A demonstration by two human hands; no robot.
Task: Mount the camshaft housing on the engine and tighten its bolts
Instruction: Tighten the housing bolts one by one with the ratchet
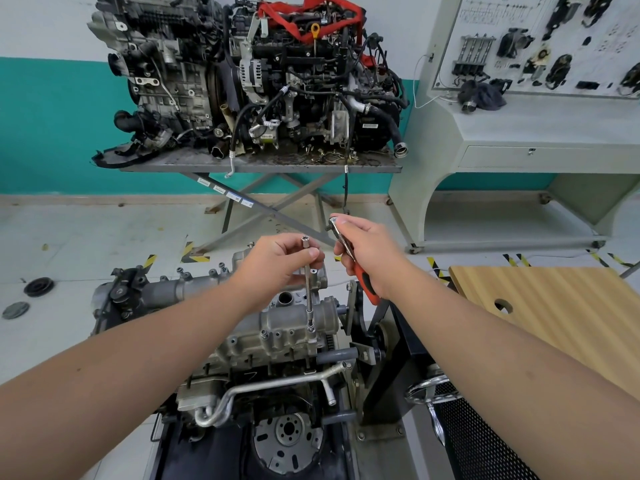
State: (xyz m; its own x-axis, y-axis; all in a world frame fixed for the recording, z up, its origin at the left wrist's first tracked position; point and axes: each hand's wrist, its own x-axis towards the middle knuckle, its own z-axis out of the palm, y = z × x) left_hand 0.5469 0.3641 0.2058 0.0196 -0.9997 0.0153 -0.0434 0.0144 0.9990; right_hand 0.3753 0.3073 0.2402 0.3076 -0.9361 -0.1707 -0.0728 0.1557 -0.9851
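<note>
The grey camshaft housing (pixel 277 327) lies on top of the engine (pixel 263 386) on its stand. Several bolts (pixel 264 333) stand along the housing's near edge. A long chrome extension bar (pixel 308 289) stands upright, its socket end seated on a bolt at the housing's right end. My left hand (pixel 280 265) pinches the bar near its top between thumb and fingers. My right hand (pixel 367 251) grips a ratchet wrench (pixel 349 258) with a red and black handle, its head raised just right of the bar's top and apart from it.
A wooden table (pixel 554 306) with a round hole stands to the right. A black perforated stand panel (pixel 481 441) and handwheel (pixel 431 391) sit beside the engine. Two other engines (pixel 249 77) rest on a lift table behind. A grey display bench (pixel 533 84) stands at the back right.
</note>
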